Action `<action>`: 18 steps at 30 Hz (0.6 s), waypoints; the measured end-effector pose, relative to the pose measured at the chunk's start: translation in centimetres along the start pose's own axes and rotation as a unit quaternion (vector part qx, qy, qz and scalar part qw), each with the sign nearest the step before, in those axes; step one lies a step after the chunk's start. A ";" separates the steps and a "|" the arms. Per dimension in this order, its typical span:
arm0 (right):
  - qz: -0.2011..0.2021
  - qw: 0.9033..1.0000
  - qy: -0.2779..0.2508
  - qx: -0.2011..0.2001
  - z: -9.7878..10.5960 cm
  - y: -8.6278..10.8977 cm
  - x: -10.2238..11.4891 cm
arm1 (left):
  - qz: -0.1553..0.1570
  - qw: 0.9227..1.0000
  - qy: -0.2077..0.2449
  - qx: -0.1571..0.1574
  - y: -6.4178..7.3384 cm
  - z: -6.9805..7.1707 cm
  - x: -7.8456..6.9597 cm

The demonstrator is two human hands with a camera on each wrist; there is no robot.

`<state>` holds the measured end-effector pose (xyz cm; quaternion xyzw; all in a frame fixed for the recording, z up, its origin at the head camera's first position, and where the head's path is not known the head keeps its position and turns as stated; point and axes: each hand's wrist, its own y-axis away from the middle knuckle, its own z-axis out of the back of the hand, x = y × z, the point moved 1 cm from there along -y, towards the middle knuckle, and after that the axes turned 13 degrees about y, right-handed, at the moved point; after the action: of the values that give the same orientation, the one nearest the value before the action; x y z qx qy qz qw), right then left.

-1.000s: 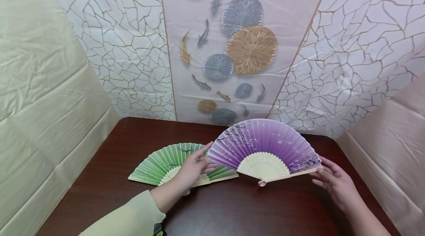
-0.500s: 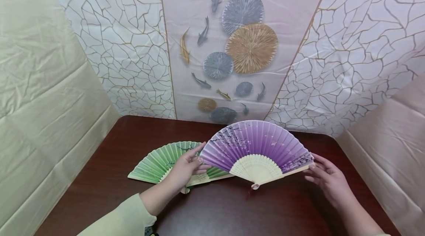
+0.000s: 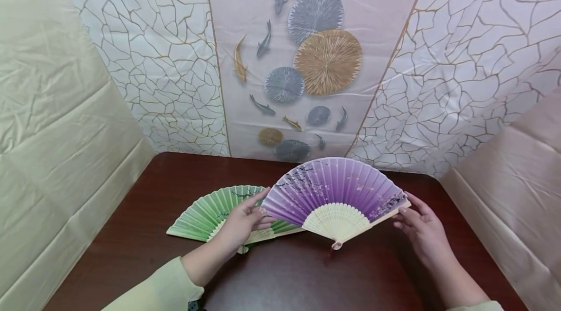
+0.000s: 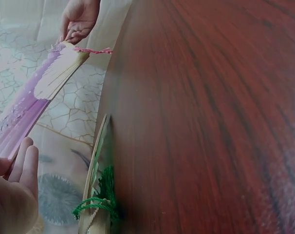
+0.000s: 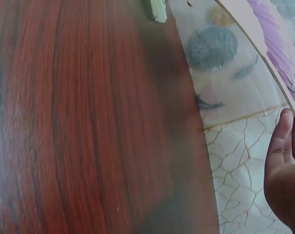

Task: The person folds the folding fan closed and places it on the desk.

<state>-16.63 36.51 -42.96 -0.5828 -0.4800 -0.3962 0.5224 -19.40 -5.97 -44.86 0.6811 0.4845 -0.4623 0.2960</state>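
A purple folding fan (image 3: 335, 189), spread wide with blossom branches printed on it, is held above the table between both hands. My left hand (image 3: 241, 221) pinches its left edge between thumb and fingers. At the opposite edge, my right hand (image 3: 425, 233) grips the outer rib. The pale ribs meet at a pivot low in the middle, where a red tassel (image 4: 94, 50) hangs. Behind my left hand lies a green folding fan (image 3: 206, 216), also spread, partly covered by that hand and the purple fan. Its green tassel (image 4: 106, 190) shows in the left wrist view.
The dark red-brown table (image 3: 298, 277) has its far edge against a patterned cloth backdrop (image 3: 175, 58) with fish and round leaves. Beige cloth walls (image 3: 52, 131) stand at the left and right sides.
The purple fan has shifted slightly left with both hands. Its right edge has tilted up a little as my right hand rose. The green fan stays on the table.
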 end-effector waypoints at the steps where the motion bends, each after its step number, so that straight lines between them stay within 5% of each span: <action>1: 0.000 1.000 0.002 -0.004 -0.2 -0.1 0.1 | -0.002 1.000 0.001 0.000 0.0 0.0 0.0; 18: 0.008 0.999 -0.019 -0.049 -3.9 0.1 0.0 | -0.016 1.000 -0.011 0.000 0.5 -0.5 -0.4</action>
<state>-16.40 32.61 -42.46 -0.6187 -0.4652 -0.4038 0.4876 -18.87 -5.91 -44.30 0.6678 0.4924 -0.4745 0.2942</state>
